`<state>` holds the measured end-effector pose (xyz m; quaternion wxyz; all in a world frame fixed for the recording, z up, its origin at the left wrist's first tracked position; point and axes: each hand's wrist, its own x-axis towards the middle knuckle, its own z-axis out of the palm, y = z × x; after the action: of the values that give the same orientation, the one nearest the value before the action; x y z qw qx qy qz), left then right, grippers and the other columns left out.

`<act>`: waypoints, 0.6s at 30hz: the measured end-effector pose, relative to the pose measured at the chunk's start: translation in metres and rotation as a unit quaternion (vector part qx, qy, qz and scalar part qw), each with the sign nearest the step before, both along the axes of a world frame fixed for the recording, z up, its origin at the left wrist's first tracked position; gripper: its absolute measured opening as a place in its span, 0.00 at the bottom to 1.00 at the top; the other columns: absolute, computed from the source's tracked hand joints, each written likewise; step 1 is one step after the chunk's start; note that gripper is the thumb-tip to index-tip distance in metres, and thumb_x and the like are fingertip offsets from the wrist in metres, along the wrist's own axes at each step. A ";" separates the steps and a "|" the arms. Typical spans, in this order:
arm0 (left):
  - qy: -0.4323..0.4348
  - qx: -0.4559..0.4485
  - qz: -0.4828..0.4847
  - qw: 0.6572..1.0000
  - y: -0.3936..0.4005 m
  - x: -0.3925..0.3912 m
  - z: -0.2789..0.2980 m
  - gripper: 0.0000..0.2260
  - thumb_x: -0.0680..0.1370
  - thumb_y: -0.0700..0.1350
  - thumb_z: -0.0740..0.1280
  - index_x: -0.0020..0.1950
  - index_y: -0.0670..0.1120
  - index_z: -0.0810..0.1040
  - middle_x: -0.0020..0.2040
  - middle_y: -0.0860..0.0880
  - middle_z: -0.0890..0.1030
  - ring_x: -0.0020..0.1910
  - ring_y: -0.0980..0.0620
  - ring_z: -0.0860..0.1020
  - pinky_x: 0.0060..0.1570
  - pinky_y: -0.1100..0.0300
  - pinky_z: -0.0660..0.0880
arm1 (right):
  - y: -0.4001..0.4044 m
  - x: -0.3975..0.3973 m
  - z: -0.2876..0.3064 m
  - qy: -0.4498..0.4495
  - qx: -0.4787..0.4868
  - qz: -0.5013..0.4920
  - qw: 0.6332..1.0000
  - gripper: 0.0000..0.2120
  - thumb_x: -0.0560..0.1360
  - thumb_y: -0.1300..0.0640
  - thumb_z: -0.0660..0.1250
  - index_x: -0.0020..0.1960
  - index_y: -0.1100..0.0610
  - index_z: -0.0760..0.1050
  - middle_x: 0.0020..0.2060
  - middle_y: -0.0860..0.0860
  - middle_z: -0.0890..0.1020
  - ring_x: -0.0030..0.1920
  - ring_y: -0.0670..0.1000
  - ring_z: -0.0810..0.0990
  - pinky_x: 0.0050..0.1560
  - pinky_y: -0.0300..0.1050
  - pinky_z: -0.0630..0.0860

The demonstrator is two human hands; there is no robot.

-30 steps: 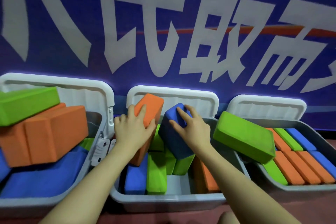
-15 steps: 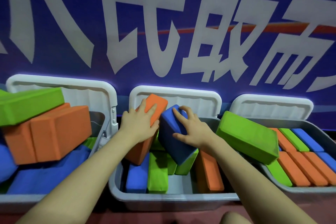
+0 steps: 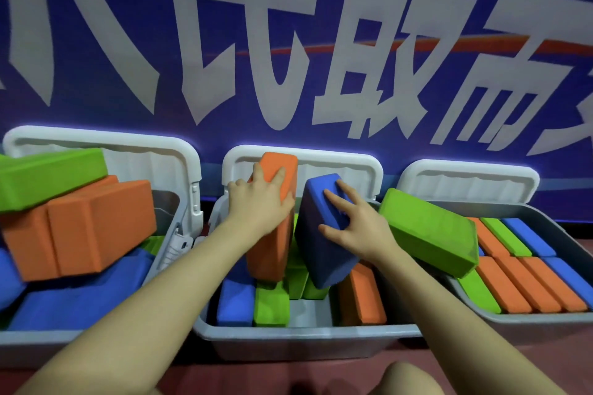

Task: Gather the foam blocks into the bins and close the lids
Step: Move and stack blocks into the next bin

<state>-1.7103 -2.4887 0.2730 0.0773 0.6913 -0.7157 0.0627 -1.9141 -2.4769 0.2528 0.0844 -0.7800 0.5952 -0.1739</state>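
Three grey bins stand in a row with white lids open against the wall. In the middle bin (image 3: 288, 335) my left hand (image 3: 260, 202) grips an upright orange block (image 3: 272, 247) by its top. Beside it my right hand (image 3: 349, 224) holds a tilted blue block (image 3: 317, 253), fingers spread over its face and thumb on its side. Under them, blue, green and orange blocks stand on edge. A big green block (image 3: 430, 231) lies across the rims of the middle and right bins.
The left bin (image 3: 32, 340) is heaped with a green block (image 3: 48, 176), orange blocks (image 3: 83, 228) and blue ones. The right bin (image 3: 529, 324) holds neat rows of blocks. Open lids (image 3: 305, 157) lean on the blue banner wall. My knee (image 3: 407, 378) is below.
Both blocks have tipped more upright in the middle bin. My left hand slid higher on the orange block, and my right hand shifted lower on the blue block's face.
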 end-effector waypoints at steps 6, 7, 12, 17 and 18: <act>0.059 0.008 -0.011 0.998 0.011 -0.053 -0.012 0.25 0.81 0.59 0.51 0.77 0.54 0.56 0.72 0.38 0.64 0.60 0.38 0.75 0.61 0.49 0.65 | 0.018 -0.034 0.008 0.029 0.010 -0.080 0.996 0.32 0.71 0.42 0.69 0.73 0.43 0.66 0.76 0.42 0.57 0.71 0.50 0.67 0.62 0.47 0.71; 0.057 0.012 -0.015 0.998 0.015 -0.061 -0.016 0.25 0.81 0.59 0.51 0.77 0.54 0.56 0.73 0.37 0.63 0.60 0.38 0.75 0.61 0.49 0.65 | 0.021 -0.039 0.005 0.028 0.015 -0.089 0.996 0.32 0.71 0.42 0.70 0.73 0.44 0.66 0.76 0.43 0.58 0.71 0.49 0.67 0.64 0.47 0.70; 0.036 0.037 -0.018 0.999 0.024 -0.080 -0.045 0.26 0.80 0.60 0.52 0.77 0.54 0.56 0.74 0.35 0.61 0.59 0.38 0.76 0.60 0.51 0.66 | 0.034 -0.052 -0.023 -0.023 0.047 -0.116 0.992 0.32 0.70 0.44 0.72 0.72 0.46 0.68 0.77 0.46 0.59 0.72 0.48 0.65 0.65 0.44 0.67; 0.005 0.051 -0.005 0.999 0.029 -0.070 -0.068 0.28 0.79 0.62 0.51 0.78 0.54 0.55 0.75 0.35 0.59 0.58 0.38 0.77 0.59 0.51 0.65 | 0.038 -0.040 -0.050 -0.114 0.048 -0.121 0.985 0.32 0.69 0.47 0.74 0.71 0.49 0.70 0.77 0.50 0.59 0.72 0.50 0.67 0.67 0.47 0.67; 0.012 0.052 -0.005 0.999 0.028 -0.069 -0.068 0.28 0.79 0.63 0.51 0.78 0.55 0.55 0.75 0.36 0.59 0.58 0.38 0.76 0.60 0.50 0.65 | 0.037 -0.039 -0.053 -0.121 0.046 -0.122 0.984 0.32 0.69 0.47 0.74 0.71 0.50 0.70 0.77 0.50 0.59 0.71 0.51 0.67 0.67 0.48 0.67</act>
<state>-1.7790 -2.4605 0.2048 0.0504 0.6913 -0.7206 0.0164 -1.9527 -2.4398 0.1996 0.1700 -0.6696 0.6789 -0.2487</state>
